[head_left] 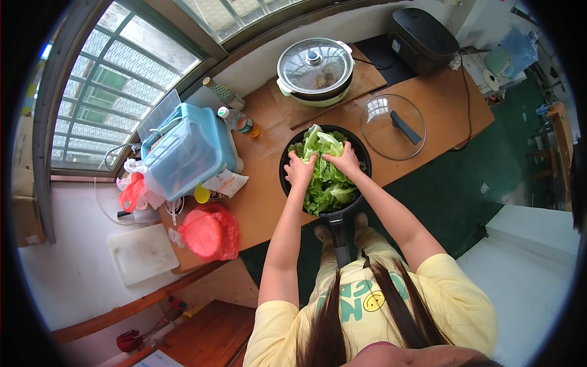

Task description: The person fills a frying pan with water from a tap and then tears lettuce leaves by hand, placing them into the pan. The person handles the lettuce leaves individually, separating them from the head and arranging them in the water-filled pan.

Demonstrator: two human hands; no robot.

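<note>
A heap of green lettuce leaves [327, 183] fills a black frying pan [365, 153] at the table's near edge, its handle pointing toward my body. My left hand [300, 169] curls around leaves on the left side of the heap. From the right, my right hand [344, 161] grips leaves too, its fingers partly hidden among them. Some paler leaf stems stand up between both hands. Beside the pan, to the right, a glass lid [379, 125] with a black handle lies on the table.
Behind the pan, a lidded electric pot [315, 64] stands on a wooden board. A dark appliance [424, 40] sits at the far right. Leftward are a bottle [239, 122], a blue plastic box [189, 147], a red plastic bag [211, 232] and a white cutting board [142, 254].
</note>
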